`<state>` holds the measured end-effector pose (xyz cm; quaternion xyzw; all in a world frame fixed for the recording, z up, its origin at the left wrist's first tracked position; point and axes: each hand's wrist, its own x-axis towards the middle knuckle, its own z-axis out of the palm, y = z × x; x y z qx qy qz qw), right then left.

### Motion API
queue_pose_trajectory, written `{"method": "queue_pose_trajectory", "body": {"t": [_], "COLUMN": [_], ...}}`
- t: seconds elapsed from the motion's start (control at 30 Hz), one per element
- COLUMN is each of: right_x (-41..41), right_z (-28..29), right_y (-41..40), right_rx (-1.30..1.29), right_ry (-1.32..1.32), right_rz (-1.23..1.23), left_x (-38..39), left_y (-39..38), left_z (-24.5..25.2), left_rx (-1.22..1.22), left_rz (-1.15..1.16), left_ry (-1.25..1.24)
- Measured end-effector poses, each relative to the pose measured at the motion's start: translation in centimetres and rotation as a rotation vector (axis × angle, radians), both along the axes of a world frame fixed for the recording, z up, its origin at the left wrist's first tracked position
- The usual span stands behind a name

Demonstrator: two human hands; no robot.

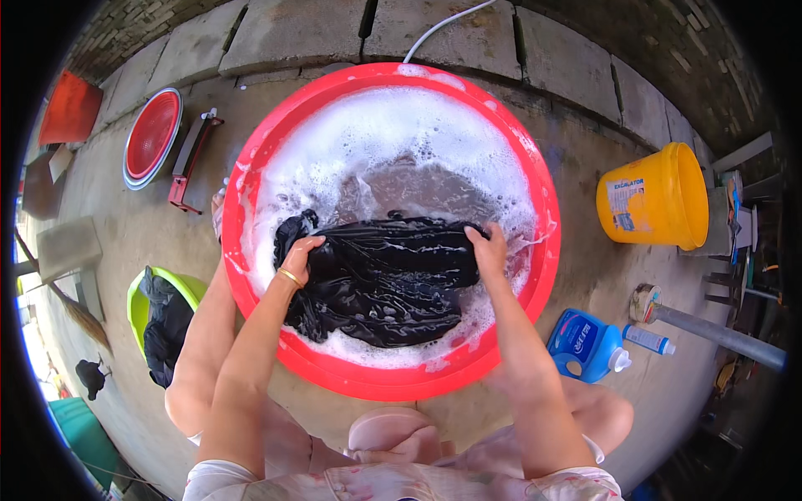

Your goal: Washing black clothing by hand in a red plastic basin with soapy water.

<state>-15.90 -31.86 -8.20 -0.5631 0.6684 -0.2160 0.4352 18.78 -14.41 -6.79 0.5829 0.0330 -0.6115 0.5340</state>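
A large round red plastic tub (548, 250) of water and white suds stands before me. Across its near half lies a wet black cloth garment (388, 275), partly under the suds. My left hand (301, 257), with a gold bangle at the wrist, grips the garment near its upper left part. At its upper right corner my right hand (489, 247) pinches the fabric between thumb and fingers. The cloth is spread between both hands. Brownish water shows just beyond it. A thin sheer piece of material rises from the suds at the tub's right wall.
Left of the tub are a green basket (135, 307) with dark clothes, nested basins (153, 134) and a red-framed folding item (191, 160). A yellow bucket (651, 197), a blue detergent jug (583, 344) and a small bottle (648, 339) lie right. A white hose (438, 26) reaches the far rim.
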Motion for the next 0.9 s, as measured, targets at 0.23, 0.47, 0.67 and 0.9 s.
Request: {"method": "queue_pose_trajectory", "body": {"t": [0.23,0.47,0.67,0.9], "right_x": [17.6,15.5,10.1,-4.0], "right_z": [6.3,15.3,10.4,12.1], "right_y": [15.0,18.2,11.7,5.6], "right_rx": [-0.237,-0.448,-0.438,-0.038], "right_ry": [-0.322,-0.027,0.205,0.271], "right_rz": [0.268,0.518,0.418,0.318], "left_x": [-5.7,-11.4,-15.5,-16.5], "left_y": [2.1,2.2,4.1,8.4], "left_z": [-5.5,-2.3,8.9,15.0], "left_rx": [-0.614,-0.636,-0.270,-0.084], "left_rz": [0.114,0.230,0.299,-0.021], "left_ry": [0.771,0.695,0.493,0.214]}}
